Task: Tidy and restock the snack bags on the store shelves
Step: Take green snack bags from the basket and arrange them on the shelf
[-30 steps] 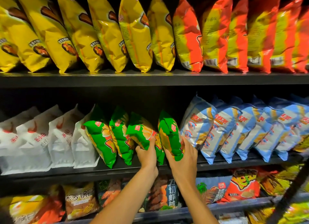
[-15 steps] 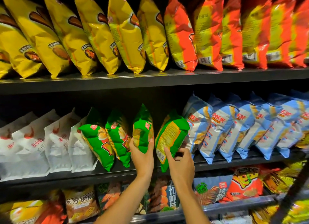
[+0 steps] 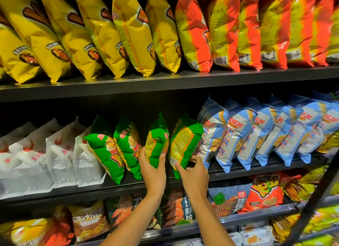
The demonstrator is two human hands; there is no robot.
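Observation:
Green snack bags stand in a short row on the middle shelf (image 3: 165,186). My left hand (image 3: 153,169) grips the bottom of the third green bag (image 3: 157,139), which stands nearly upright. My right hand (image 3: 195,174) holds the lower edge of the fourth green bag (image 3: 185,141), index finger on its front, other fingers curled behind it. That bag shows its back label and leans against the first blue bag (image 3: 213,128). Two more green bags (image 3: 108,154) lean to the left of my hands.
White pouches (image 3: 55,154) fill the middle shelf's left, blue bags (image 3: 266,132) its right. Yellow bags (image 3: 91,31) and orange bags (image 3: 238,27) line the top shelf. Mixed snack bags (image 3: 264,192) lie on the lower shelf. A dark pole (image 3: 319,194) crosses the bottom right.
Both hands turned their green bags from a leftward lean to nearly upright; the right bag now shows its back label and rests against the blue bags.

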